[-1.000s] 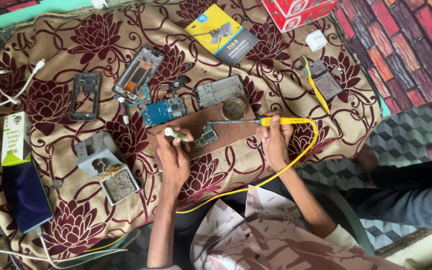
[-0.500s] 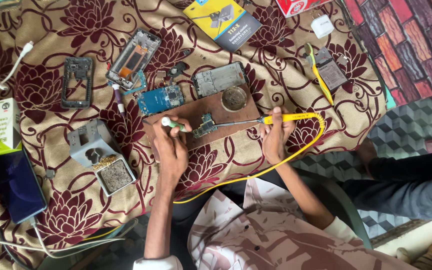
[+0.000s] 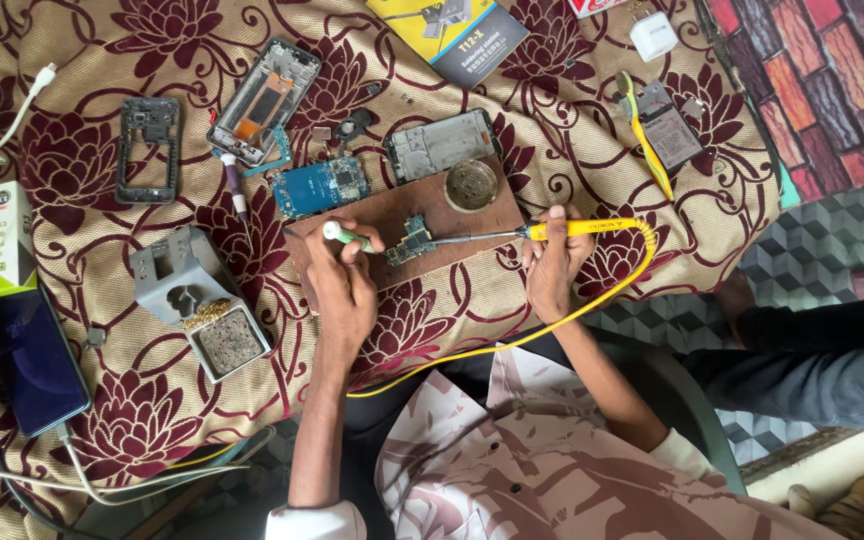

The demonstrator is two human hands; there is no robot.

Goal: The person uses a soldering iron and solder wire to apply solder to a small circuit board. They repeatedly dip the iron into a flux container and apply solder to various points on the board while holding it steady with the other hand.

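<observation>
Right hand (image 3: 552,262) was closed around the yellow grip of the soldering iron (image 3: 562,230), whose thin metal tip reached left to the small circuit board (image 3: 414,238). Left hand (image 3: 344,282) was closed on a green-and-white tool (image 3: 344,235), pointed toward the same board; whether it touched the board could not be told.

The board lay on a brown wooden block (image 3: 402,215) on the cloth-covered bench (image 3: 572,130), just below a round metal tin (image 3: 471,185).

Handling judgement: the board looked thin, stiff and light, likely to skid on the wood if pushed, and fragile at its components. Best steadied by its bare edges. The iron looked light, with a stiff shaft; it should be held only at the yellow grip, well back from the metal. Its yellow cable (image 3: 552,325) trailed across the lap and could tug the tip.

Nearby: a blue circuit board (image 3: 320,186) at the block's upper left corner, an opened phone frame (image 3: 264,100) above it, and a grey iron stand (image 3: 197,300) to the left, well apart.
</observation>
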